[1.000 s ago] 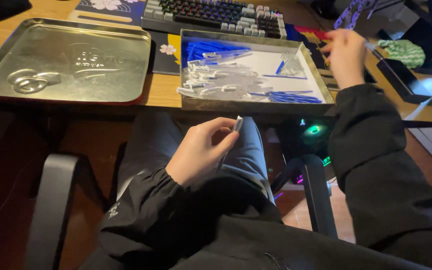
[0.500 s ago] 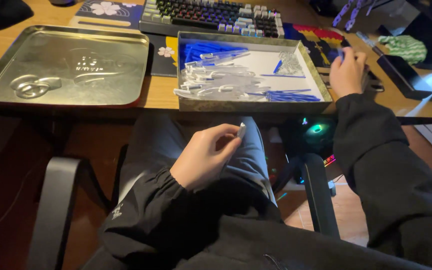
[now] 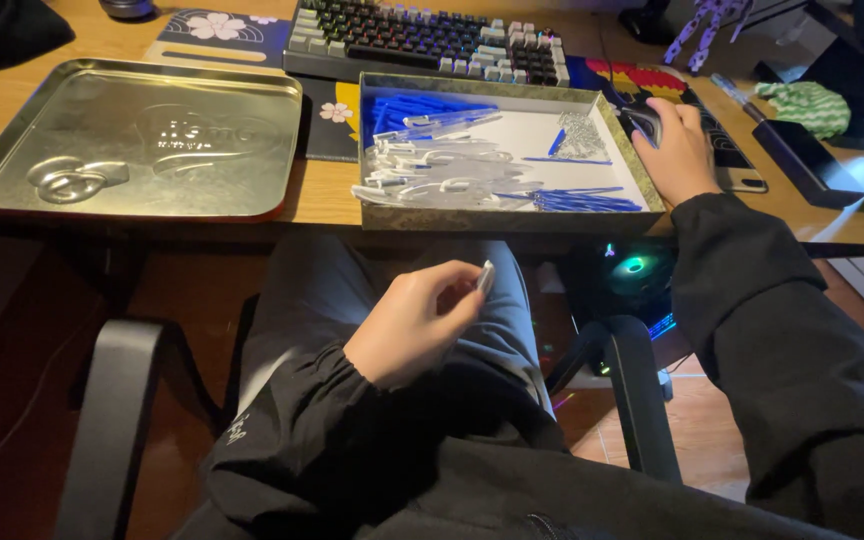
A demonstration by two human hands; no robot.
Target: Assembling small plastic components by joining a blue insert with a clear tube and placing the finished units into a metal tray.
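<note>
A wooden counter (image 3: 322,205) carries the things. Near its front edge sits an open box (image 3: 512,222) holding blue and clear plastic pieces. Left of the box lies a shallow metal tray (image 3: 12,150), with a dark flowered mat (image 3: 327,120) showing between them. Behind the box stands a keyboard (image 3: 422,40) with dark and pale keys. Right of the box lies a colourful mouse pad (image 3: 642,78), a mouse on it under a hand, and further right a green cloth (image 3: 807,105).

Open lap space under the desk edge (image 3: 252,225); above, tin tray (image 3: 12,150) and parts box (image 3: 512,215) crowd the desktop.
</note>
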